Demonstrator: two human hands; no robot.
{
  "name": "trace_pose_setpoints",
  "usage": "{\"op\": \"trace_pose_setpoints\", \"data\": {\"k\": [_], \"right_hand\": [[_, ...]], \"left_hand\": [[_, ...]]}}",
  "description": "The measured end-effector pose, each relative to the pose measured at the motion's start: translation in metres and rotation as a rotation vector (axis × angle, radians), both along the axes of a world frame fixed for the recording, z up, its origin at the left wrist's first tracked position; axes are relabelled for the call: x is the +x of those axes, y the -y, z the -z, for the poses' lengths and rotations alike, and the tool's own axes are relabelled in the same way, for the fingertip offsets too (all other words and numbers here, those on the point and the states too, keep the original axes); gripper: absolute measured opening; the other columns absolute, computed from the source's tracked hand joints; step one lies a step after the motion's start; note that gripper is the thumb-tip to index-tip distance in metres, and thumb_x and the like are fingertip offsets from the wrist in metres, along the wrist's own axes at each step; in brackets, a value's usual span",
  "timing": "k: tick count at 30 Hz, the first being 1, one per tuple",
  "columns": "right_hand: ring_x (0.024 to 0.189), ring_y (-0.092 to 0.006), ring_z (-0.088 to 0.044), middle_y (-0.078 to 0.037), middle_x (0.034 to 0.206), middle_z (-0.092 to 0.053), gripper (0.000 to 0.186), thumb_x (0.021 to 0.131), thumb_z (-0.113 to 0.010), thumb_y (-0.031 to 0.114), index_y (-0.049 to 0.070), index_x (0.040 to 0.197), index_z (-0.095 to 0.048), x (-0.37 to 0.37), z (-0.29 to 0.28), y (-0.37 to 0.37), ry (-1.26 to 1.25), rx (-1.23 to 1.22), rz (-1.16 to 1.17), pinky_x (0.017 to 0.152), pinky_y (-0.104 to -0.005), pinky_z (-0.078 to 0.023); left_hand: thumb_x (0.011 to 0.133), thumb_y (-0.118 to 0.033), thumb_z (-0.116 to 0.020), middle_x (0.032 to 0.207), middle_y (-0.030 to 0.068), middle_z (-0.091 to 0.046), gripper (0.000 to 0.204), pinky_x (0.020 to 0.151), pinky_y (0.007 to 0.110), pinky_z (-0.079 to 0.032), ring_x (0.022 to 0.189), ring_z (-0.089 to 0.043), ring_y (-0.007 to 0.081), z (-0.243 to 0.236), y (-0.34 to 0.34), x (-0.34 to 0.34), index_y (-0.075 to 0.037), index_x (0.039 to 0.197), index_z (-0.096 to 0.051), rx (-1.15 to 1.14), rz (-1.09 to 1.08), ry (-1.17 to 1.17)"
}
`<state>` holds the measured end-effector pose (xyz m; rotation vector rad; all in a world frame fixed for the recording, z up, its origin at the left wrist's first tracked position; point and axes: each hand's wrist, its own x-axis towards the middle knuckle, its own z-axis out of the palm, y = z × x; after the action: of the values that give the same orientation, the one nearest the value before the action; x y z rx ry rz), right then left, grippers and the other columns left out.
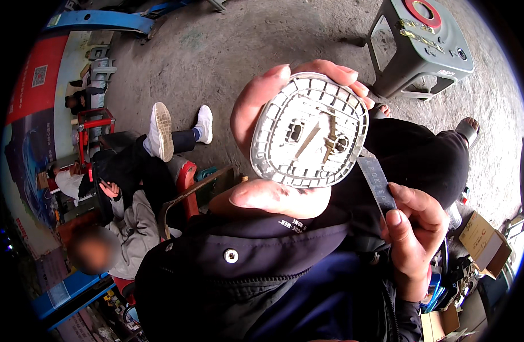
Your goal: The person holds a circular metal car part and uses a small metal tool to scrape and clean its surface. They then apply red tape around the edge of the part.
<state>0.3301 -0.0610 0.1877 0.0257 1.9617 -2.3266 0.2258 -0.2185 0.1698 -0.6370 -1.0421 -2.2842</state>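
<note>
Grey plastic stool [447, 35], red ring [433, 21] on its top, blue metal beam [102, 21], concrete floor [216, 48], seated person [139, 222] in grey top, white shoes [204, 121], open cardboard box [478, 242].

The oval ribbed cover [310, 134] is silvery white, its rim ringed by a ladder-like pattern of darker grey cells. The thin strip [377, 185] is dark grey with paler markings. The jacket [262, 242] is near-black with a silver snap [230, 256], over a navy garment [324, 296]; the trousers [413, 154] are black. The plastic stool [444, 61] is grey-green, bearing a red ring [435, 22] and yellowish tape strips [421, 40]. The seated person's sweatshirt [140, 228] is grey, the sneaker [204, 122] white, the concrete floor [216, 51] mottled grey, the beam [102, 21] blue.
</note>
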Motion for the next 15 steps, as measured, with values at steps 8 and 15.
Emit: {"op": "trace_pose_setpoints", "data": {"k": [8, 15], "right_hand": [[0.054, -0.0073, -0.056, -0.005, 0.066, -0.063, 0.027, 0.086, -0.066, -0.003, -0.009, 0.112, -0.063, 0.002, 0.005, 0.002, 0.031, -0.057, -0.018, 0.055, -0.0207, -0.044], [0.054, -0.0090, -0.058, -0.010, 0.075, -0.066, 0.028, 0.084, -0.067, -0.004, -0.009, 0.111, -0.064, 0.004, 0.007, -0.004, -0.038, 0.025, 0.026, 0.055, -0.0217, -0.046]], "left_hand": [[0.079, -0.086, -0.026, 0.108, 0.0354, -0.055, 0.104, 0.074, 0.043, -0.058, 0.087, -0.064, 0.0344, 0.001, -0.008, 0.006, -0.001, 0.140, -0.032, 0.083, 0.040, 0.093], [0.077, -0.087, -0.031, 0.110, 0.0341, -0.055, 0.106, 0.077, 0.046, -0.058, 0.091, -0.063, 0.0343, 0.005, -0.006, 0.004, -0.002, 0.140, -0.030, 0.051, 0.080, 0.061]]}}
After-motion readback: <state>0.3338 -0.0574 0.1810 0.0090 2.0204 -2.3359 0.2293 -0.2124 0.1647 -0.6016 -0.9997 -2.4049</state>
